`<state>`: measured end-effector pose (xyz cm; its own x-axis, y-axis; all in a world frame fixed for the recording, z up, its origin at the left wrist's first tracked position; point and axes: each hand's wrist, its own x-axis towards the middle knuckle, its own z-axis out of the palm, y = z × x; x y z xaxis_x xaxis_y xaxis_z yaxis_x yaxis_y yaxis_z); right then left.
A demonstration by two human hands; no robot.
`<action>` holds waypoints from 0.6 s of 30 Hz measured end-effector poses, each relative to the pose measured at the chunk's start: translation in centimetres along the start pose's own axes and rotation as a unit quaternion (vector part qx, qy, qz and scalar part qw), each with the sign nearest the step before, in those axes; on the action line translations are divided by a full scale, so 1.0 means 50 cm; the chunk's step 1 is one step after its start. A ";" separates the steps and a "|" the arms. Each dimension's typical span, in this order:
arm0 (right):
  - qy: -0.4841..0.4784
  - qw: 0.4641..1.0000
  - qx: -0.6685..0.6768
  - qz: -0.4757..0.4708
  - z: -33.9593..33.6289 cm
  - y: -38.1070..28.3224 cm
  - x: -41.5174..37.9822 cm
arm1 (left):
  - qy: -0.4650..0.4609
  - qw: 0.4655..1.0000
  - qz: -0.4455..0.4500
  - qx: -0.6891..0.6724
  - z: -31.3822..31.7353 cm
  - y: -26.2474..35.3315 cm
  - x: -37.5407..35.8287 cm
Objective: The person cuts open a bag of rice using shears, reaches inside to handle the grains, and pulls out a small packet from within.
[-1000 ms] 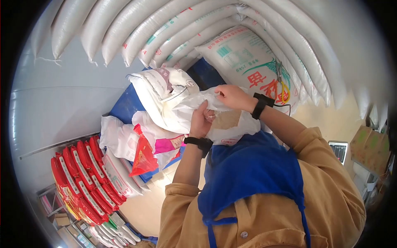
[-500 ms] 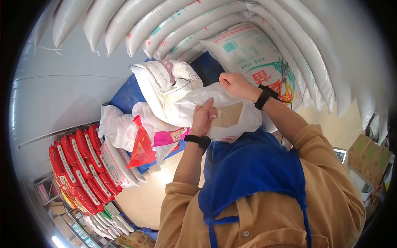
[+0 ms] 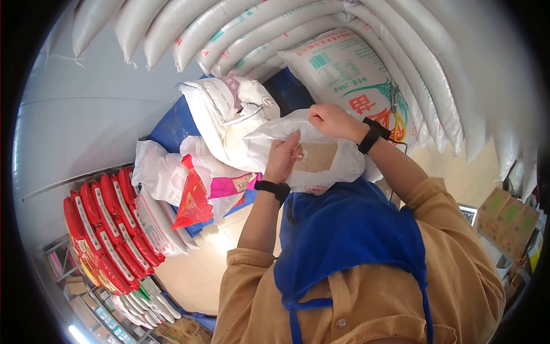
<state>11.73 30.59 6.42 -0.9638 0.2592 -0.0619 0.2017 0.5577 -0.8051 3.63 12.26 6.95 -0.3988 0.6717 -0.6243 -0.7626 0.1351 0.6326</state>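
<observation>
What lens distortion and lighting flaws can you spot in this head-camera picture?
Head view: fisheye bends the stacked sacks into arcs, with a black vignette at the corners; a bright lamp glares at the lower left; the hands and bag at centre stay sharp; the edges look softer.

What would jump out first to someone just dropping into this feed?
At the centre, both hands grip the mouth of a white bag with brownish grain showing inside: the left hand at its near edge, the right hand at the top. Behind them, big white sacks arch overhead in a tall stack. Low on the left stands a bright row of red packets.
</observation>
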 end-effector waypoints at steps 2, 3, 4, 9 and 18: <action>0.008 1.000 -0.030 0.002 -0.012 0.002 -0.009 | -0.001 1.000 0.004 0.002 0.012 0.007 -0.007; 0.013 0.999 -0.030 -0.007 -0.015 0.000 -0.012 | -0.003 1.000 0.004 0.010 0.020 0.011 -0.011; 0.017 0.999 -0.029 -0.016 -0.017 -0.003 -0.016 | -0.005 1.000 0.003 0.019 0.030 0.015 -0.015; 0.050 0.998 0.029 -0.019 -0.030 -0.010 -0.041 | -0.035 0.999 0.002 0.027 0.038 0.011 -0.019; 0.039 0.997 0.069 -0.019 -0.062 -0.025 -0.044 | -0.075 0.986 0.016 0.146 0.037 0.006 -0.001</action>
<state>14.11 31.77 9.38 -0.9526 0.3040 0.0127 0.1337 0.4558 -0.8800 4.36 13.60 8.02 -0.3229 0.7765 -0.5411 -0.5637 0.3015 0.7690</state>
